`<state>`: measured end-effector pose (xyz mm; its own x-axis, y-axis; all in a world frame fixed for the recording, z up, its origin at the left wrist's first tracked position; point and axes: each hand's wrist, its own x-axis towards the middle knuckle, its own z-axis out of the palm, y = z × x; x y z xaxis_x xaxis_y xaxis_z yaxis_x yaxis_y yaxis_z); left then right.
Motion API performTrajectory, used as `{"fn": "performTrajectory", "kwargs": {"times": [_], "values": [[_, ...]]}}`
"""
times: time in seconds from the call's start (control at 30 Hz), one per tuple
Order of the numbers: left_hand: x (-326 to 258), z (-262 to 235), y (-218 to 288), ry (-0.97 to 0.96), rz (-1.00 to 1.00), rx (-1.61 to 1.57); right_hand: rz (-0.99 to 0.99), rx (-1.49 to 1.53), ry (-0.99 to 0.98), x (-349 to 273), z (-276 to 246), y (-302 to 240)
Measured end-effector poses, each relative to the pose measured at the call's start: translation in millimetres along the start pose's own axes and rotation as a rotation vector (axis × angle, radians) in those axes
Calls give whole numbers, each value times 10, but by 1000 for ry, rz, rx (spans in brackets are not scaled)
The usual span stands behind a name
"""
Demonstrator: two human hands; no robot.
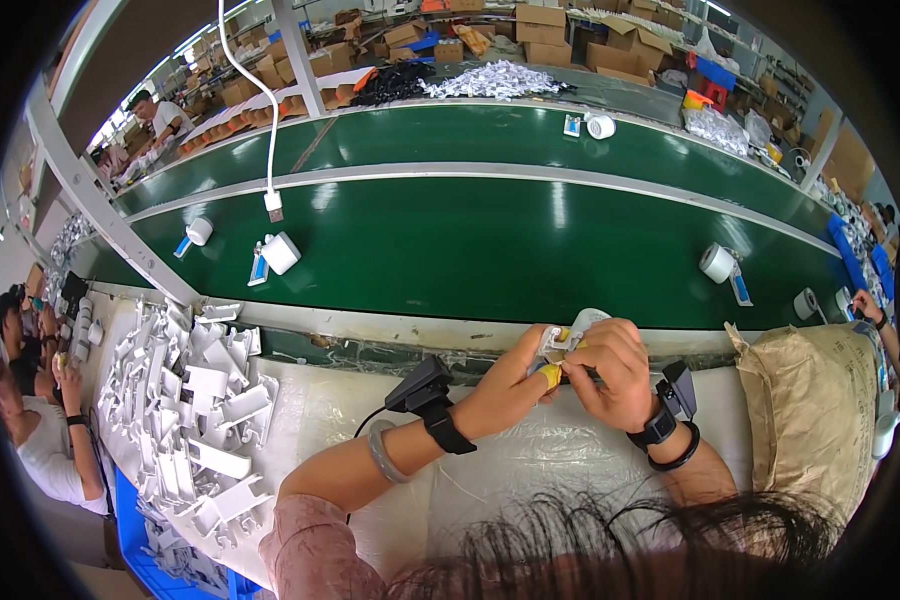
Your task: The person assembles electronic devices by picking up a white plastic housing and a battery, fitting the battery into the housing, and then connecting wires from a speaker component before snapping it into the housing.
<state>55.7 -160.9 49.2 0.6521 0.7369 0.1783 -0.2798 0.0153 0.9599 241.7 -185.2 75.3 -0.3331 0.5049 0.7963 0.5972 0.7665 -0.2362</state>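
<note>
Above the near edge of the green belt, my two hands meet around a small white plastic part (555, 342). My left hand (515, 388) is closed on its left side, with something yellow, perhaps tape or a finger cover, at the fingertips. Fingers bent, my right hand (610, 372) grips the same piece from the right and hides much of it. A rounded white end (590, 318) shows just beyond the right fingers; whether it belongs to the same part I cannot tell. Left of my arms lies a heap of white plastic brackets (185, 400) on the worktable.
The green conveyor belt (420, 240) crosses ahead, carrying several white round units with blue-faced tabs, such as one white unit (282, 254). A white cable (273, 140) hangs over it. A brown paper sack (810, 410) stands right; a blue crate (135, 530) sits lower left. Co-workers (55, 450) are at left.
</note>
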Motion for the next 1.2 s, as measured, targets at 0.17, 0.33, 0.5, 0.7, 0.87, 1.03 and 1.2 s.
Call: {"fn": "performTrajectory", "kwargs": {"times": [0.17, 0.33, 0.5, 0.7, 0.87, 1.03, 1.2], "values": [[-6, 23, 8, 20, -13, 6, 4, -3, -6, -12, 0, -1], [1, 23, 25, 14, -26, 25, 4, 2, 0, -9, 2, 6], [4, -7, -5, -3, -27, 14, 6, 5, -7, -9, 6, 23], [3, -20, 12, -25, -57, 14, 12, 7, -5, -12, -4, 15], [-30, -6, 11, -20, -39, -10, 7, 9, 5, -21, -6, 17], [-49, 14, 58, 13, 7, 53, -57, 13, 21, -32, -9, 43], [-30, -16, 38, -24, 9, -5, -84, -16, 35, -16, -21, 57]]}}
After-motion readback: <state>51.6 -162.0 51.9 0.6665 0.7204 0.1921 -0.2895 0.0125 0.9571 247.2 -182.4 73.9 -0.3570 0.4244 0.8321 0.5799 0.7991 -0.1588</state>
